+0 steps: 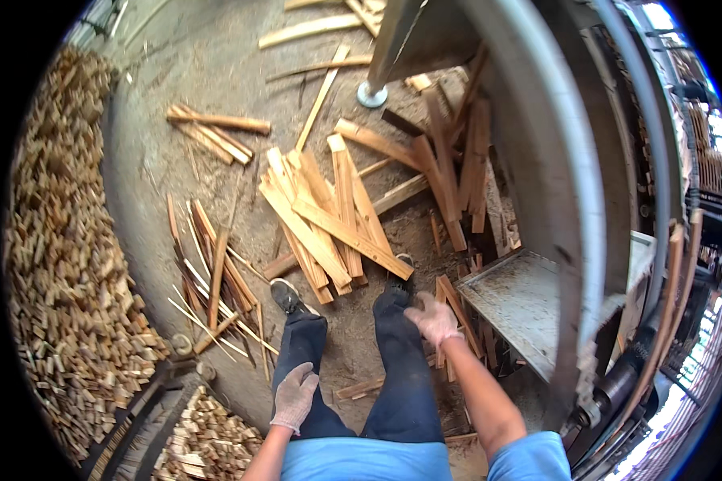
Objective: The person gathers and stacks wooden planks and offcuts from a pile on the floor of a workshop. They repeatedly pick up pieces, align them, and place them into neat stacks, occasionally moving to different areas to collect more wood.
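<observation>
My left hand (295, 397), in a pale knit glove, hangs over my left thigh with its fingers loosely extended and nothing seen in it. My right hand (435, 319), gloved alike, is held out beside my right knee, its fingers apart and no object visible in it. In front of my feet lies a heap of light wooden slats (309, 232), with one longer slat (353, 238) slanting across the top, its near end close to my right shoe. Darker boards (449, 172) lean together against the machine at the right.
Thin sticks and strips (217, 276) lie left of my feet, and a small bundle of slats (217, 128) farther off. A huge stack of cut wood (80, 264) lines the left. At right stands a metal machine with a sawdust-strewn shelf (529, 301) and a round-footed leg (371, 94).
</observation>
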Demonstrator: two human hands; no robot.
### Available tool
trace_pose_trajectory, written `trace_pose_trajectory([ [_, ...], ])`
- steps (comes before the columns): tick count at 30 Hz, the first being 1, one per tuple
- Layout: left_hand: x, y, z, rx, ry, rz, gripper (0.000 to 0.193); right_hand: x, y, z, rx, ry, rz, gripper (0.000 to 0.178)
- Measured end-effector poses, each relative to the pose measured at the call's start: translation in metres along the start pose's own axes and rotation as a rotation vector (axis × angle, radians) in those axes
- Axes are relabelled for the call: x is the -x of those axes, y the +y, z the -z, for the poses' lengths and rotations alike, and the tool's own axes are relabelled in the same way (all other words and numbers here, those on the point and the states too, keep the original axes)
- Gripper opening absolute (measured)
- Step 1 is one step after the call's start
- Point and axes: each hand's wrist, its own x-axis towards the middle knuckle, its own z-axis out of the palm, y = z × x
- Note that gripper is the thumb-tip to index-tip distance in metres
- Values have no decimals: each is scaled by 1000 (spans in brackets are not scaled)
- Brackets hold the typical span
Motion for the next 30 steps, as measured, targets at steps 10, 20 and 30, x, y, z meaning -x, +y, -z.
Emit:
trace_pose_trajectory([
  [10, -82, -60, -67, 287, -64, 171, 40, -298, 56, 28, 430, 730, -83, 71],
  [20, -142, -11, -78, 234, -164, 73, 43, -288, 50, 2, 431, 710, 304, 66],
  [30, -331, 125, -183, 350, -457, -120, 64, -371, 57, 46, 325, 821, -194, 102],
])
